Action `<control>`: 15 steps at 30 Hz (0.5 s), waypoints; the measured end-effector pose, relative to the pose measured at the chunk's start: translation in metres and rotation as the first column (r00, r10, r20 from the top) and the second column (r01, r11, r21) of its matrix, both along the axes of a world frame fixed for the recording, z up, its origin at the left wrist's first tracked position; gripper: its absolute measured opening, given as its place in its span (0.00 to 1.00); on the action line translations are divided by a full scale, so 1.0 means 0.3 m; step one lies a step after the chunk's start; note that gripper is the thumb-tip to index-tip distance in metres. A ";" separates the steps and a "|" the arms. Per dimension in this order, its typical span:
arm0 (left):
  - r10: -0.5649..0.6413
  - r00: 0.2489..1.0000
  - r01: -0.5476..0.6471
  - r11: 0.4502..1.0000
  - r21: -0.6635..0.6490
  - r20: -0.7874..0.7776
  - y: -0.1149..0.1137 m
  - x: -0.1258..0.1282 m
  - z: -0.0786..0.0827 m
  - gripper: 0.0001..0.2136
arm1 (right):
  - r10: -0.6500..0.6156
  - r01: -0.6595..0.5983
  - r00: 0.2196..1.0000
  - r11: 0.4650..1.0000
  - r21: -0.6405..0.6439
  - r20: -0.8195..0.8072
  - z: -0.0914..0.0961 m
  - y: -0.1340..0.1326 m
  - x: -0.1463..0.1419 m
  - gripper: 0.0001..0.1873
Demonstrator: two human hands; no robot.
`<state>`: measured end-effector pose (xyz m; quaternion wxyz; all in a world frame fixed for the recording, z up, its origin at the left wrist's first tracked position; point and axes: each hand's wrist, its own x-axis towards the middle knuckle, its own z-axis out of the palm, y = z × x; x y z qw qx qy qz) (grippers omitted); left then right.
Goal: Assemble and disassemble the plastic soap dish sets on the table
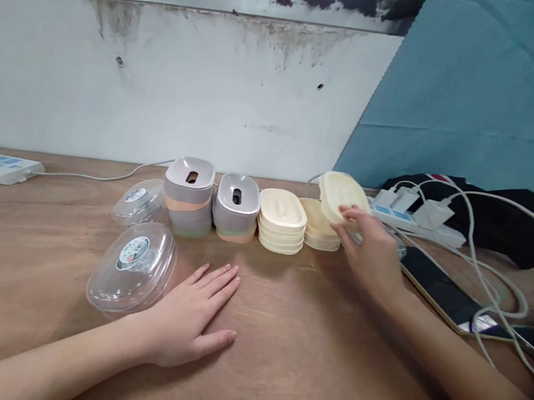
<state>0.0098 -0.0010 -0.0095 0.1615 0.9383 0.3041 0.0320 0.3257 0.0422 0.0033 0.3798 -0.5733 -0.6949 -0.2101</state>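
My right hand pinches a cream plastic lid by its near edge, tilted above a short stack of cream lids. Left of that stands a taller stack of cream lids. My left hand lies flat on the wooden table, fingers stretched out, holding nothing. Beyond it stand two stacks of grey containers with slotted tops, the taller one and the lower one, with peach and green bands. Beside my left wrist is a clear round plastic container with a label.
Another clear container sits behind the first. At right are a power strip with chargers, looping white cables, a phone and a black cloth. A second power strip is at far left. A white wall rises behind.
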 end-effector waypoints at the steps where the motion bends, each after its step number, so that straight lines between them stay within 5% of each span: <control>1: 0.011 0.998 -0.011 1.000 0.000 0.055 -0.002 -0.004 -0.007 0.33 | 0.068 -0.068 0.998 0.997 0.039 0.004 0.013 -0.024 -0.007 0.08; 3: 0.085 0.961 -0.096 0.995 0.028 0.262 -0.006 -0.010 -0.020 0.35 | 0.353 -0.360 0.931 0.931 0.068 0.091 0.026 -0.081 -0.029 0.08; 5: 0.144 0.841 -0.214 0.974 0.076 0.521 -0.007 -0.013 -0.028 0.35 | 0.642 -0.643 0.738 0.763 -0.075 0.205 0.021 -0.142 -0.064 0.11; 7: 0.133 0.754 -0.256 0.961 0.102 0.643 -0.005 -0.011 -0.029 0.34 | 0.800 -0.736 0.561 0.600 -0.312 0.213 0.007 -0.190 -0.102 0.11; 9: 0.113 0.798 -0.189 0.980 0.066 0.592 0.000 -0.006 -0.025 0.34 | 0.859 -0.712 0.495 0.487 -0.507 0.130 -0.003 -0.218 -0.128 0.10; 11: 0.082 0.889 -0.094 0.996 0.004 0.450 0.002 0.002 -0.021 0.35 | 0.836 -0.646 0.548 0.449 -0.618 0.034 -0.008 -0.225 -0.135 0.11; 15: 0.004 0.957 -0.012 1.000 0.026 0.288 -0.003 0.012 -0.015 0.37 | 0.626 -0.504 0.774 0.525 -0.686 -0.089 -0.022 -0.214 -0.118 0.20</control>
